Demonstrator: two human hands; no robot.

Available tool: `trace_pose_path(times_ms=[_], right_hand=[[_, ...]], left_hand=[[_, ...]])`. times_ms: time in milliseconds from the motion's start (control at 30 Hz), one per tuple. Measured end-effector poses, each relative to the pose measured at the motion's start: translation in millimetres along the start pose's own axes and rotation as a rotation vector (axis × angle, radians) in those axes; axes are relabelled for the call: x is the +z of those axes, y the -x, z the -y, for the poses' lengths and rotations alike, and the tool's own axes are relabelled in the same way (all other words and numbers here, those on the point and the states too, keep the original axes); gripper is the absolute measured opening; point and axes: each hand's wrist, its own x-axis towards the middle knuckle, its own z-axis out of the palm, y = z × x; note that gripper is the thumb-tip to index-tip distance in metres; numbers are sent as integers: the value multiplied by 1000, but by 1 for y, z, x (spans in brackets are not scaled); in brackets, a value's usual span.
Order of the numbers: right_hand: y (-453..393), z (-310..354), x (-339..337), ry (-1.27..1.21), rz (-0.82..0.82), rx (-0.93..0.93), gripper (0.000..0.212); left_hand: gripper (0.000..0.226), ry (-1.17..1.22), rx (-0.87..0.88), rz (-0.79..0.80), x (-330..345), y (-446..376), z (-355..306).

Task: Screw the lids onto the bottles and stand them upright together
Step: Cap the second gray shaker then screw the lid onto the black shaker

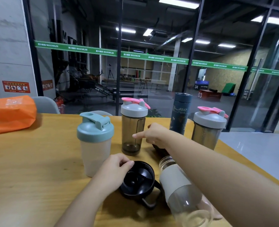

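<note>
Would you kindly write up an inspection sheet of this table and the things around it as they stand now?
Surface: wooden table, bare in front.
Job's things: teal-lidded shaker, two pink-lidded shakers and dark flask upright, capped; clear bottle lying, uncapped; black bottle open-topped.
Clutter: orange bag at far left.
Grippers: left hand grips the black bottle's rim; right hand reaches forward, fingers partly curled, over a dark object mostly hidden beneath it.
Cables: nothing seen.
Surroundings: glass wall with green stripe, gym behind.
</note>
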Motion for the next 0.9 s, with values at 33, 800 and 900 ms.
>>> trace_pose_path(times_ms=[33,800,900], right_hand=[[6,-2,-7,32,-39,-44,73],[68,-126,-52,183,-401,-165,58],[66,-129,-50,182,-391,-124,66]], left_hand=[[18,23,-4,-3,0,0,-1],[32,1357,-489,96,25,18,-34],[34,1413,-473,133,28,18,-36]])
